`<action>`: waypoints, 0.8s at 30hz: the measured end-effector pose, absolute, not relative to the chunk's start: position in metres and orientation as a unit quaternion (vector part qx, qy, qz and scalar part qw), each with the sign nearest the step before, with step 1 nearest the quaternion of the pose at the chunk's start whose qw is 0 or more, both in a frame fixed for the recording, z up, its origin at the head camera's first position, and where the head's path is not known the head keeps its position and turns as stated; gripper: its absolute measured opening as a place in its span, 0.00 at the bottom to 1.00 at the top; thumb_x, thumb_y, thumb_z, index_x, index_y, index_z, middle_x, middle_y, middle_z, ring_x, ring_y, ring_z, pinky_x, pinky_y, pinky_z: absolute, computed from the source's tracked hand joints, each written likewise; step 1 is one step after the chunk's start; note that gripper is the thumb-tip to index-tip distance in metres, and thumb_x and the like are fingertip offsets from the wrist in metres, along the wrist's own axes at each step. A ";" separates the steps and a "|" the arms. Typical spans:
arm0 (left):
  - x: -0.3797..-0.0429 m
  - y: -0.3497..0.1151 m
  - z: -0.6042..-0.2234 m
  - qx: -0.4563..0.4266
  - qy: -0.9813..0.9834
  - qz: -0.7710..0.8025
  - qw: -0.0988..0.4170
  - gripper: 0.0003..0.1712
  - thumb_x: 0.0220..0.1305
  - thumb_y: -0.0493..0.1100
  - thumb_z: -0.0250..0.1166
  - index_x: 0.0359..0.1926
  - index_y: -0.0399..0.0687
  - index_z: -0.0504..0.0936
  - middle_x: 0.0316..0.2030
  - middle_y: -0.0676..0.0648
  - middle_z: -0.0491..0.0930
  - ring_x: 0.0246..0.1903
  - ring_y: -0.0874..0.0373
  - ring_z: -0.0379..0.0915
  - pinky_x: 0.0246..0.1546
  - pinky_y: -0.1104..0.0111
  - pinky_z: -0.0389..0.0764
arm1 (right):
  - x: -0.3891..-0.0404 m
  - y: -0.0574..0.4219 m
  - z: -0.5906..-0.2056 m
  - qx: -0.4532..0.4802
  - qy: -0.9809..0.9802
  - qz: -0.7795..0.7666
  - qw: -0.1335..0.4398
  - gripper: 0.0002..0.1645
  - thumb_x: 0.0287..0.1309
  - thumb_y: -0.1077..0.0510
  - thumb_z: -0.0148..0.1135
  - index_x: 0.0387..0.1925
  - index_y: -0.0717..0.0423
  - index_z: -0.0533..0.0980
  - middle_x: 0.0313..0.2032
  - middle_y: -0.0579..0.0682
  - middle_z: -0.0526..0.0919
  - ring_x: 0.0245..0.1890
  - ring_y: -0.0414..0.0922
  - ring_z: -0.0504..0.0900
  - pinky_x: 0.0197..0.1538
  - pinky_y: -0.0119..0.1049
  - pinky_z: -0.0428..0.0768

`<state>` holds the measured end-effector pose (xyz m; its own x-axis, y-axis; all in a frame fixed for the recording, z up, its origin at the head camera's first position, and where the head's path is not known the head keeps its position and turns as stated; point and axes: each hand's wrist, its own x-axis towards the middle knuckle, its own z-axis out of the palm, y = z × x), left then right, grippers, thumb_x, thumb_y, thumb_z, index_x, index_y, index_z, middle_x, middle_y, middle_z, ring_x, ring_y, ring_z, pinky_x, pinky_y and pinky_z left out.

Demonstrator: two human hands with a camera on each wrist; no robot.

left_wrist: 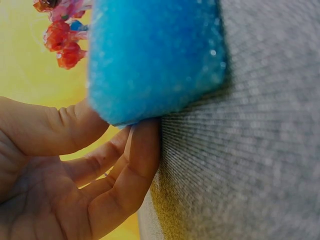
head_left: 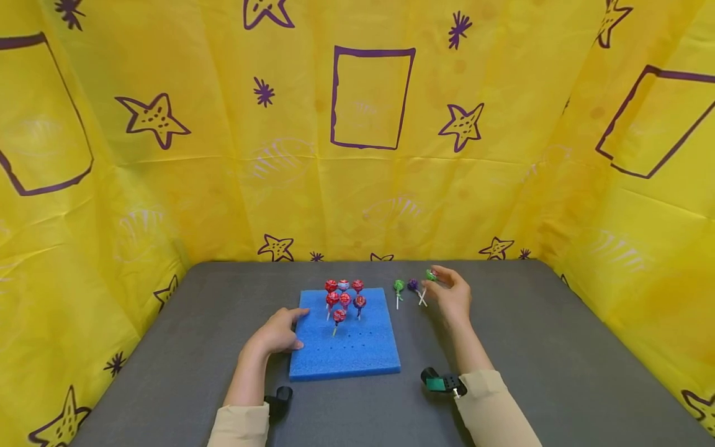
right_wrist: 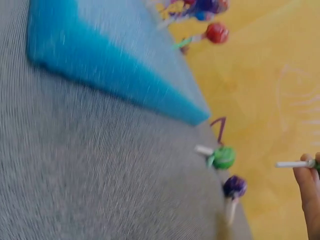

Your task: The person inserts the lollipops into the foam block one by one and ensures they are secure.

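A blue foam board (head_left: 368, 357) stands on the table with several upright lollipops (head_left: 339, 316), mostly red-wrapped, stuck in its far half. My left hand (head_left: 279, 331) grips the board's left edge; in the left wrist view the thumb (left_wrist: 75, 127) is at the upper edge and the fingers (left_wrist: 142, 160) lie lower, against the side. To the right of the board, my right hand (head_left: 454, 295) pinches a green lollipop (head_left: 431, 274) by its head end, the white stick pointing out. Beside it lie another green lollipop (head_left: 399, 285) and a purple lollipop (head_left: 413, 284).
Rows of small holes (head_left: 350, 346) mark the board's near half. Yellow cloth (head_left: 368, 205) with purple drawings encloses the grey table (head_left: 223, 298) at the back and sides. A black wrist camera (head_left: 441, 382) sits on the right wrist.
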<state>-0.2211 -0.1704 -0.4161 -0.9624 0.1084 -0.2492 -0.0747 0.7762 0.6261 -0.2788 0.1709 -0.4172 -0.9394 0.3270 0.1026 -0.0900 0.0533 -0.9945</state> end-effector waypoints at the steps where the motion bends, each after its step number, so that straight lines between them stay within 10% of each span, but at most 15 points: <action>1: -0.221 -0.170 -0.416 0.008 0.932 0.334 0.137 0.38 0.55 0.29 0.68 0.69 0.43 0.70 0.63 0.29 0.68 0.51 0.43 0.70 0.40 0.62 0.79 | -0.277 0.169 -0.415 -0.076 -0.701 0.692 0.153 0.28 0.53 0.71 0.68 0.58 0.64 0.76 0.49 0.61 0.80 0.27 0.29 0.82 0.34 0.25 0.83; 7: -0.221 -0.170 -0.416 0.008 0.932 0.336 0.139 0.39 0.55 0.29 0.68 0.69 0.43 0.70 0.63 0.29 0.69 0.51 0.42 0.69 0.38 0.64 0.78 | -0.267 0.160 -0.403 -0.020 -0.660 0.740 0.131 0.27 0.56 0.73 0.63 0.59 0.70 0.72 0.38 0.44 0.78 0.33 0.36 0.86 0.37 0.31 0.85; 24: -0.221 -0.170 -0.417 -0.005 0.930 0.339 0.142 0.40 0.55 0.30 0.69 0.70 0.45 0.69 0.61 0.30 0.69 0.52 0.41 0.69 0.44 0.58 0.82 | -0.252 0.144 -0.399 0.029 -0.650 0.753 0.101 0.27 0.53 0.71 0.68 0.56 0.69 0.74 0.35 0.41 0.82 0.36 0.38 0.85 0.40 0.32 0.85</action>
<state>-0.2213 -0.1703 -0.4173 -0.9595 0.0869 -0.2680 -0.1057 0.7708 0.6283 -0.2519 0.1437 -0.3986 -0.9780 0.1143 0.1747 -0.1894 -0.1347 -0.9726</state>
